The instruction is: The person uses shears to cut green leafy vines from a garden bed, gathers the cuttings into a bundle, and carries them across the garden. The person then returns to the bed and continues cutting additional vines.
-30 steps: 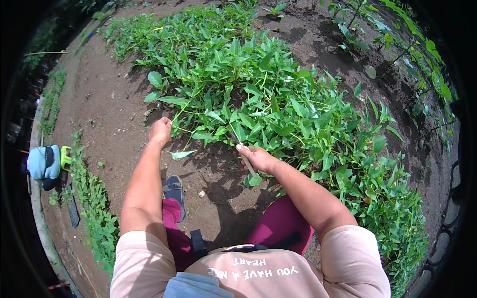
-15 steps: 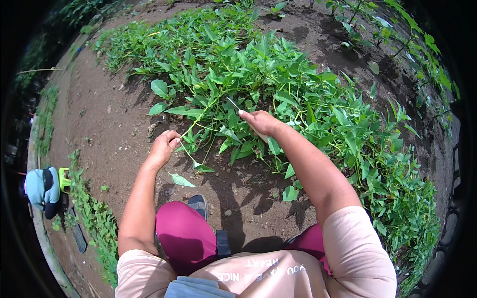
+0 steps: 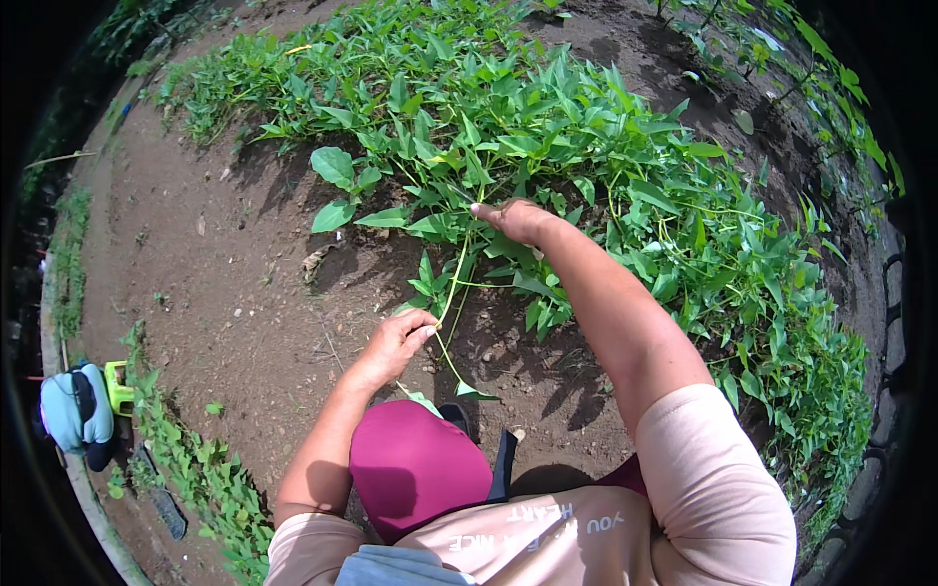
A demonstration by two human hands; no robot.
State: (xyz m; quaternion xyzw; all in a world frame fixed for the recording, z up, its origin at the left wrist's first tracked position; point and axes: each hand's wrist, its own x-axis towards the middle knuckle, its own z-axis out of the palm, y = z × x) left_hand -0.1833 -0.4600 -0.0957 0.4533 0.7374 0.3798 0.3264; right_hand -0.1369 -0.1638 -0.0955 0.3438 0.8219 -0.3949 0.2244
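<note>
My left hand is closed in a pinch around a pale green leafy vine, just above my bent knee. The vine is stretched from these fingers up into the edge of the green patch. A thin piece with a leaf dangles below the pinch. My right hand is closed on a knife, its thumb pointing left along it. Only a bit of the narrow blade shows among the leaves beside the vine. The handle is mostly hidden under my palm.
Brown soil with small stones borders the patch on the left. A strip of low plants runs along the lower left. Beyond it are a light blue bundle and a yellow-green plastic item. Taller plants grow at the far right.
My left hand has moved right and closer to me, drawing the vine to a steeper line. My right hand stays near the vine, its knife blade now deeper among the leaves.
</note>
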